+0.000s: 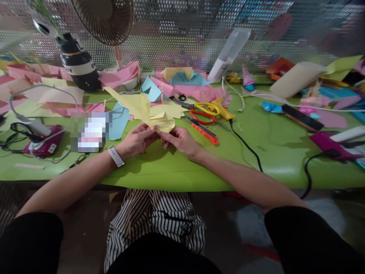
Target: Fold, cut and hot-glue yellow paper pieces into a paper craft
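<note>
Left hand (137, 141) and right hand (184, 143) both pinch pale-yellow folded paper piece (165, 125) along near edge, over glossy lime-green tabletop (159, 171). Step looks like folding; next move probably calls for steady fingertips, firm thumb pressure.

Angles the left forearm (85, 175) and right forearm (239, 173), both bare, inward from a wide spread. Holds the left hand (137, 140) and right hand (184, 141) close together, centred ahead. Pinches with thumb and fingers on both sides, curling fingers beneath, with the tips nearly meeting.
</note>
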Motion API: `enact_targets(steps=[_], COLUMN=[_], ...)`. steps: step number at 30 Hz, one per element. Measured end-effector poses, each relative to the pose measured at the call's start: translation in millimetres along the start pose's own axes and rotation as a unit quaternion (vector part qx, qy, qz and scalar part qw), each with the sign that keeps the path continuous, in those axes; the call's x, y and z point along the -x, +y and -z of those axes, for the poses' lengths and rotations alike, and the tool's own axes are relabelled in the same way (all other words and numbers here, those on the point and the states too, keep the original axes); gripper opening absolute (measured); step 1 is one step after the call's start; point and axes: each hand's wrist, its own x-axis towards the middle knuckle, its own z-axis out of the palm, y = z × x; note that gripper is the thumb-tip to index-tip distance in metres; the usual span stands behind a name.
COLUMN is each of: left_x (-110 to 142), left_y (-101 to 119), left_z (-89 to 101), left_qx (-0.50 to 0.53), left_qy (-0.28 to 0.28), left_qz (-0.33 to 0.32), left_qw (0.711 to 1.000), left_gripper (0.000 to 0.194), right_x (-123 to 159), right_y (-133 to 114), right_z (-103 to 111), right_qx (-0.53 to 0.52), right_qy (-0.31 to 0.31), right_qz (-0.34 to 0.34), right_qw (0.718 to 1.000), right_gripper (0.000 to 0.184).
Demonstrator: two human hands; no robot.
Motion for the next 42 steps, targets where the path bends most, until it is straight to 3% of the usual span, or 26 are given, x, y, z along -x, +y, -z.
enact_targets(steps=[15,19,24,28,35,39,42], left_x=[-2,-2,-2,-3,-2,0,3], left_y=[1,1,0,1,5,5,2], left_z=[1.2,1.7,4.3,7.4,7.7,6.0,5.7], left_qx=[-0.010,-0.009,0.009,0.008,0.001,-0.003,-0.062], left_qy=[-0.030,-0.002,0.014,0.013,0.026,0.034,0.034], left_qz=[0.005,0.015,0.022,0.027,0.033,0.044,0.049], left_qw=[0.999,1.000,1.000,1.000,0.999,0.998,0.996], left_gripper=[0.013,0.012,0.010,0.009,0.005,0.018,0.027], right_x=[-4,-4,-1,1,4,6,7], right_y=[5,5,-2,-5,-6,-8,-9], right_z=[3,4,3,4,10,7,4], right_qx=[-0.029,-0.030,-0.029,-0.043,0.026,0.042,0.053], right_qy=[-0.020,-0.004,0.031,0.018,0.010,0.008,0.006], right_qz=[-0.019,-0.033,-0.004,0.018,0.061,0.090,0.104], right_qw=[0.999,0.999,0.999,0.999,0.998,0.995,0.993], right_gripper=[0.051,0.049,0.045,0.041,0.042,0.046,0.047])
